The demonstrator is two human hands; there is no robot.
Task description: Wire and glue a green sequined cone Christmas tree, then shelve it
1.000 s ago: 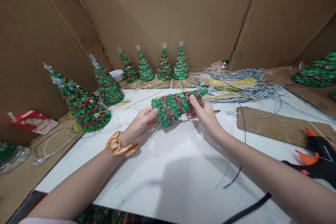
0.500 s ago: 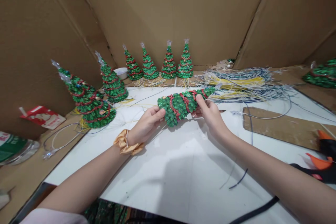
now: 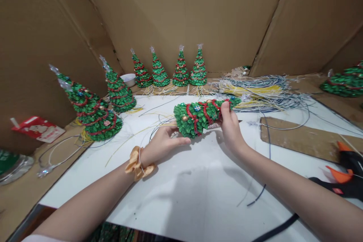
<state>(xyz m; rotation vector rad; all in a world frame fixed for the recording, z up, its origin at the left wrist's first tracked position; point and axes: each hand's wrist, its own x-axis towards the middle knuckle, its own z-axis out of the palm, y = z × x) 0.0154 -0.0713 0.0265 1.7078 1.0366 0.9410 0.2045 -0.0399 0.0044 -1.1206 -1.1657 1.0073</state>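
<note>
A small green sequin Christmas tree (image 3: 200, 115) with red garland lies on its side in the air above the white board (image 3: 198, 189). My right hand (image 3: 231, 126) grips its upper half, fingers wrapped round it. My left hand (image 3: 164, 141), a gold scrunchie on the wrist, sits just below the tree's wide base with fingers pinched on thin wires (image 3: 154, 128) that trail from the base.
Several finished trees stand along the back (image 3: 170, 70) and left (image 3: 90, 107). A bundle of yellow and grey wires (image 3: 255, 90) lies at back right, beside a cardboard strip (image 3: 300, 138). A black and orange glue gun (image 3: 344, 176) rests at right. Cardboard walls surround the table.
The tree has turned about its length, showing ornaments on its side. My left hand dropped from the tree's base to the wires beneath it. My right hand kept its grip.
</note>
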